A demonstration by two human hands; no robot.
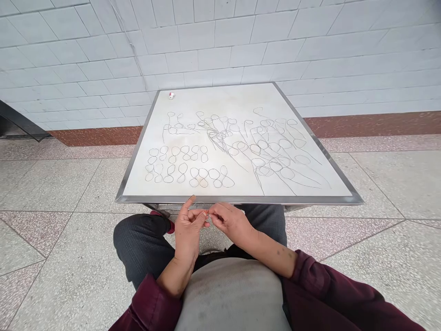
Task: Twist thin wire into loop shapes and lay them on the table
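Observation:
Close together at the table's near edge, my two hands meet fingertip to fingertip. My left hand (190, 225) pinches a thin wire (199, 203) between thumb and fingers, its index finger raised. My right hand (232, 223) is closed, its thumb and index finger pinching the same wire. A thin arc of it shows just above the fingers; the rest is hidden. On the white table (213, 94) lie several wire figure-eight loops (182, 172) at the left front. Several long-tailed wire loops (275, 165) spread over the middle and right, some overlapping.
A small red and white object (172, 96) sits at the table's back left corner. The table has a raised-looking metal rim (241, 199) and stands by a white tiled wall (213, 41). My knees are under and beside its near edge.

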